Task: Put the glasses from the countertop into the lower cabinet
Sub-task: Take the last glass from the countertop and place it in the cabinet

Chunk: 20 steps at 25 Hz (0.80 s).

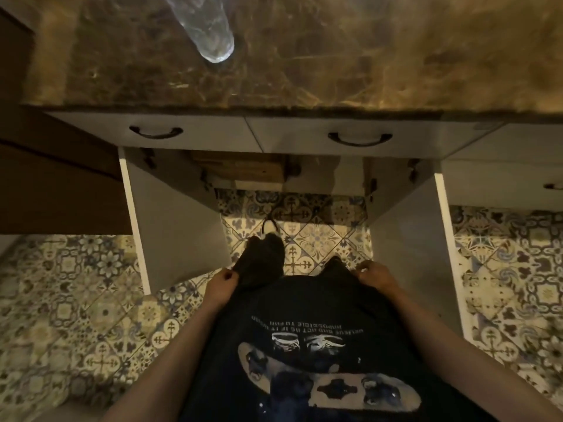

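One clear glass (210,28) was on the marble tabletop (335,56), far left, blurry, looked tall and empty. Lower cabinet doors (176,220) were wide open, so putting it away was left. Left hand (221,283) and right hand (376,275) each had a grip pinching the dark clothing (304,306), no glass held.

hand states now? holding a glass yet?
Left hand: closed, gripping dark trouser fabric, no glass.
Right hand: curled at the trousers, no glass.
Glass on countertop.
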### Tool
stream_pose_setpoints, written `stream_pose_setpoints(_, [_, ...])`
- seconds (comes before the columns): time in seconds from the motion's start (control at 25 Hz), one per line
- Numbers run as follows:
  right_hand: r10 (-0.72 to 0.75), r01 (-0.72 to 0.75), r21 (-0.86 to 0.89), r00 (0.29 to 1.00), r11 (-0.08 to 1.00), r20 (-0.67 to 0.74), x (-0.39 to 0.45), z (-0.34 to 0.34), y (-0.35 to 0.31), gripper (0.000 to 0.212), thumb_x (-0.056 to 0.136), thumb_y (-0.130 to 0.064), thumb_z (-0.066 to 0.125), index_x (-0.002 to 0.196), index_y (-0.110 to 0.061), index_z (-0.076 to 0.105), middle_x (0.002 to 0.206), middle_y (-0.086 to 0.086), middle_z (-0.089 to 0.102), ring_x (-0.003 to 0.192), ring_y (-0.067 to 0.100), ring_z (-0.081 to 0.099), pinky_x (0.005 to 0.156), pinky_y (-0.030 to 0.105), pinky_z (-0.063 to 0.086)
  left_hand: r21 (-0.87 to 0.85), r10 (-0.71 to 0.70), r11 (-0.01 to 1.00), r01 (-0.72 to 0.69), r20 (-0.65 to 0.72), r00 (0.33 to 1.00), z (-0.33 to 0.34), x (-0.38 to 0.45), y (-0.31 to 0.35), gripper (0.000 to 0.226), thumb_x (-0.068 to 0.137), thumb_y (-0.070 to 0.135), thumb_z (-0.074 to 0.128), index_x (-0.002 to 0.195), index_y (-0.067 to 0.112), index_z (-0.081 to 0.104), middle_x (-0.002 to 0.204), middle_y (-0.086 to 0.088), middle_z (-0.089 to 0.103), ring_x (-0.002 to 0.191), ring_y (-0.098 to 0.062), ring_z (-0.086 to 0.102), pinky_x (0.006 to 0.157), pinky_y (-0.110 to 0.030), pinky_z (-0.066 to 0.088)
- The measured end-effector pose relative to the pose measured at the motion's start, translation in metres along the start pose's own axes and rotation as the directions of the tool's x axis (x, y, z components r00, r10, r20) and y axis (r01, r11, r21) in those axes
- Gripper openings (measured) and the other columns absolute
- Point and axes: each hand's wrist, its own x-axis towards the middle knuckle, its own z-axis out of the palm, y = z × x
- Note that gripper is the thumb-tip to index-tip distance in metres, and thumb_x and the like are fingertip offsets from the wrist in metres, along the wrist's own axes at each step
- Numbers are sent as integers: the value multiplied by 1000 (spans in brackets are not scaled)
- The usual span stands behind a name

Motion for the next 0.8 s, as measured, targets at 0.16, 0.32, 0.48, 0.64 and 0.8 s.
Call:
stream_pose_setpoints(0.16, [37, -36, -15, 999, 999, 17, 11, -3, -47, 48, 100, -47, 50, 134, -15, 60, 142, 17, 58, 132, 33, 54, 110, 38, 41, 100, 52, 993, -64, 121, 991, -34, 35, 31, 32, 103, 26, 47, 118, 4, 66, 120, -21, 67, 97, -21, 57, 83, -27, 40])
stream_pose_setpoints(0.32, [53, -54, -66, 998, 996, -30, 7, -17, -109, 51, 103, -46, 41, 140, -14, 55, 139, 17, 60, 128, 32, 57, 108, 39, 45, 219, 49, 969, -111, 267, 962, -98, 82, 70, 32, 103, 31, 47, 127, 14, 59, 127, -13, 63, 111, -24, 60, 96, -36, 46])
stream_pose_setpoints(0.48, [-169, 167, -82, 985, 983, -24, -19, -53, -195, 41, 102, -45, 43, 134, -24, 59, 132, 4, 65, 119, 22, 62, 102, 38, 49, 129, 169, 966, -222, 331, 928, -137, 83, 116, 26, 103, 32, 47, 115, 18, 65, 117, -9, 70, 106, -22, 67, 96, -37, 52])
stream_pose_setpoints(0.64, [-590, 590, -88, 764, 803, -261, -73, -100, -285, 32, 97, -52, 49, 118, -34, 65, 111, -17, 70, 101, -1, 65, 87, 25, 55, -182, 554, 823, -539, 42, 832, -168, 32, 191, 16, 98, 26, 55, 95, 31, 70, 96, 8, 75, 92, -3, 71, 84, -24, 55])
stream_pose_setpoints(0.8, [-752, 899, 19, 378, 438, -540, -114, -146, -350, 14, 96, -31, 62, 102, -20, 68, 93, -14, 68, 85, 3, 67, 73, 22, 54, -126, 835, 385, -914, -376, 403, -222, -16, 247, 15, 97, 27, 55, 85, 24, 63, 78, 13, 63, 72, -4, 64, 64, -12, 47])
